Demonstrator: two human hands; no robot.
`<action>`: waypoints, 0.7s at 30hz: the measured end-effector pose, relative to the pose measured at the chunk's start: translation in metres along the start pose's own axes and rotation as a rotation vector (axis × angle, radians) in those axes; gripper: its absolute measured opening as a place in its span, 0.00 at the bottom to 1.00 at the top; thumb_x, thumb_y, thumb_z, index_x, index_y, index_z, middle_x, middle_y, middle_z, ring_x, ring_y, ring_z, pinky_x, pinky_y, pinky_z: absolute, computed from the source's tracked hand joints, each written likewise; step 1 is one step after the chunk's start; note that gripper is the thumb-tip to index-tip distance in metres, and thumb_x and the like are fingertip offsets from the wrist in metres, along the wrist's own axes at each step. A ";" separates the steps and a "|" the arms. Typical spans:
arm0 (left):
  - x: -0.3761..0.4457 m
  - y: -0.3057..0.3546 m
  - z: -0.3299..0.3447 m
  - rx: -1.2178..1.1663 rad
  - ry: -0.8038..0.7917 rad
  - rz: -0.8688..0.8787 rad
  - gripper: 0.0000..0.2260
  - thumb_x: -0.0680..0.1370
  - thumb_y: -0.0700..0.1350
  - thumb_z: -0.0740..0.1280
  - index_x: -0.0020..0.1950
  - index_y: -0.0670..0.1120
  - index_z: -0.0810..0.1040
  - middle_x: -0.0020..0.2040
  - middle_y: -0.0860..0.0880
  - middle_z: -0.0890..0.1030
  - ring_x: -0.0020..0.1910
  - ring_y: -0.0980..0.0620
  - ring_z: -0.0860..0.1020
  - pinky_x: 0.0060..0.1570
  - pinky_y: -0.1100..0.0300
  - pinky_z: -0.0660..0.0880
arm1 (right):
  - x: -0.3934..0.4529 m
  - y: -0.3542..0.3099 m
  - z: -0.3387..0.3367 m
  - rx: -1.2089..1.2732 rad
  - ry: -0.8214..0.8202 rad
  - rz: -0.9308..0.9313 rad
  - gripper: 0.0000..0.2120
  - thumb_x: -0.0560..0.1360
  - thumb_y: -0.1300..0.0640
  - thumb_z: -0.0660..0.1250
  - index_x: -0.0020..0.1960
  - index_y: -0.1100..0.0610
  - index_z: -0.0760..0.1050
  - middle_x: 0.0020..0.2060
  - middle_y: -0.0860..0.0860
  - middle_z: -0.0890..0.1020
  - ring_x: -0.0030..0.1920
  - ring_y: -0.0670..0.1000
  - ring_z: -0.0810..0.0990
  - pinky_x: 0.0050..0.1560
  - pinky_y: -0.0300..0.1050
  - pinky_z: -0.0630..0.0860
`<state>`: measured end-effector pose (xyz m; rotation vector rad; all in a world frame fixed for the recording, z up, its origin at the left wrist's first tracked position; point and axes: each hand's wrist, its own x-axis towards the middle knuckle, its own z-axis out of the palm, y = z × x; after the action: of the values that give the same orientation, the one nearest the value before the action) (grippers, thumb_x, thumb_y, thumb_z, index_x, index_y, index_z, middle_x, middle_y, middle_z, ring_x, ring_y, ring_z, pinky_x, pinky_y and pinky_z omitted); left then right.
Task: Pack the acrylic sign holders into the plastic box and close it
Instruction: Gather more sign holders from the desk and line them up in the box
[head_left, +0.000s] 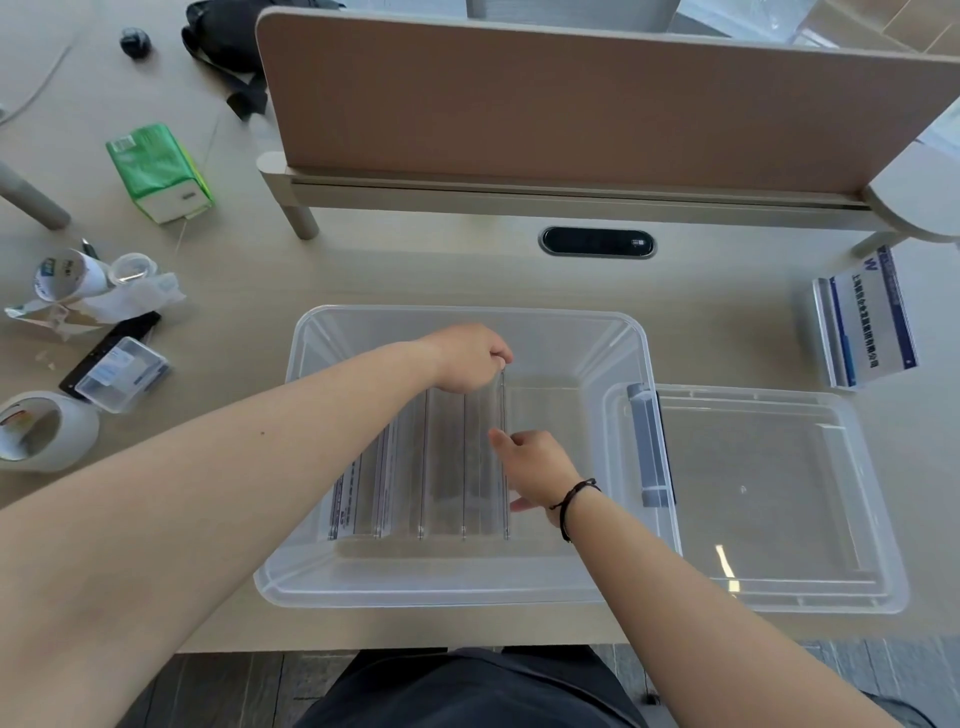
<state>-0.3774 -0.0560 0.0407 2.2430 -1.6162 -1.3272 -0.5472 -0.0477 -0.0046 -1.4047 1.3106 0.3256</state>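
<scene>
Clear plastic box open on the pale wooden desk, directly below the camera. Inside, a row of acrylic sign holders standing on edge, packed against the left half of the box, right half of the floor bare. Left hand reaching in over the far end of the row, fingers pinched on the top edge of the rightmost holder. Right hand (dark cord bracelet at the wrist) at the near end of that same holder, fingers closed loosely against its right face; full grasp or mere steadying, cannot tell. Lid lying flat just right of the box, touching its rim, grey latch along the shared edge. More sign holders with blue-and-white printed inserts stacked upright further right, well apart from the box. On the left of the desk: green tissue pack, tape roll, small clear case, crumpled wrappers. Brown divider panel across the far side.
</scene>
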 end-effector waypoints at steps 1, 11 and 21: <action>-0.001 0.000 0.000 -0.002 0.002 0.003 0.17 0.84 0.44 0.56 0.70 0.46 0.75 0.71 0.50 0.75 0.70 0.50 0.71 0.68 0.58 0.64 | 0.000 0.000 -0.001 0.008 -0.010 0.008 0.22 0.80 0.42 0.58 0.44 0.62 0.74 0.34 0.53 0.72 0.41 0.55 0.80 0.40 0.53 0.85; -0.019 0.014 -0.001 0.035 0.088 0.123 0.11 0.82 0.46 0.59 0.52 0.43 0.80 0.54 0.48 0.82 0.54 0.48 0.77 0.62 0.54 0.72 | -0.020 -0.015 -0.014 0.050 0.067 -0.065 0.23 0.79 0.43 0.60 0.69 0.54 0.72 0.46 0.51 0.81 0.47 0.54 0.82 0.46 0.50 0.82; -0.030 0.076 -0.010 -0.059 0.166 0.294 0.11 0.81 0.45 0.62 0.54 0.42 0.82 0.51 0.47 0.85 0.52 0.48 0.81 0.57 0.51 0.77 | -0.055 -0.034 -0.050 0.244 0.220 -0.246 0.15 0.77 0.49 0.64 0.61 0.54 0.75 0.49 0.51 0.83 0.41 0.50 0.84 0.46 0.54 0.82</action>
<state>-0.4282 -0.0692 0.1038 1.9316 -1.7383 -1.0706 -0.5615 -0.0697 0.0728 -1.4011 1.2866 -0.1537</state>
